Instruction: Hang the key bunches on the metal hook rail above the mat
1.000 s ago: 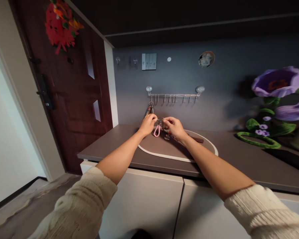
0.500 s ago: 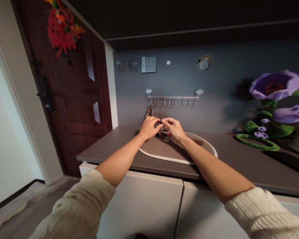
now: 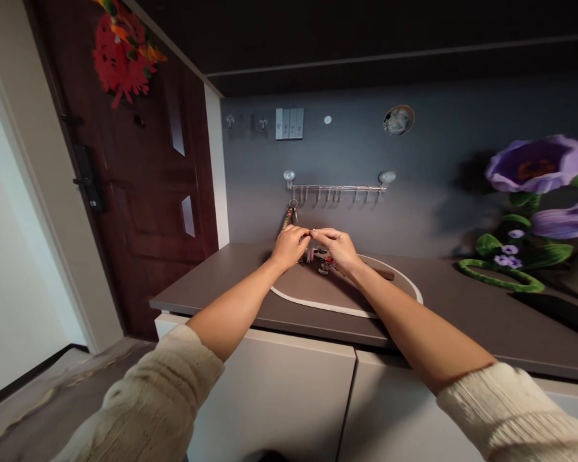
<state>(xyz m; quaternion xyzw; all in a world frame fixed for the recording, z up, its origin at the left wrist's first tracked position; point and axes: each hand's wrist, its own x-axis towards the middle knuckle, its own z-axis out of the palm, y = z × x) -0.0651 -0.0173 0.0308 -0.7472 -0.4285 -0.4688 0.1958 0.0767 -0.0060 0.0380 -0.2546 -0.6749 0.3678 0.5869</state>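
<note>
Left hand (image 3: pixel 289 249) and right hand (image 3: pixel 333 250) raised close together, thumbs and forefingers pinched shut on small thin metal piece (image 3: pixel 311 233), exact form too small to tell. Bunch of keys with red trinket (image 3: pixel 324 260) just below, on oval mat (image 3: pixel 318 307), on dark counter (image 3: pixel 212 282). Strap keychain (image 3: pixel 287 219) below hook rail (image 3: pixel 334 188).

Red-flecked keychains (image 3: pixel 325 261) on a brown countertop (image 3: pixel 212 276)

Keychains (image 3: pixel 324 261) lie on a cabinet (image 3: pixel 212 290) beneath a rack (image 3: pixel 336 188).
</note>
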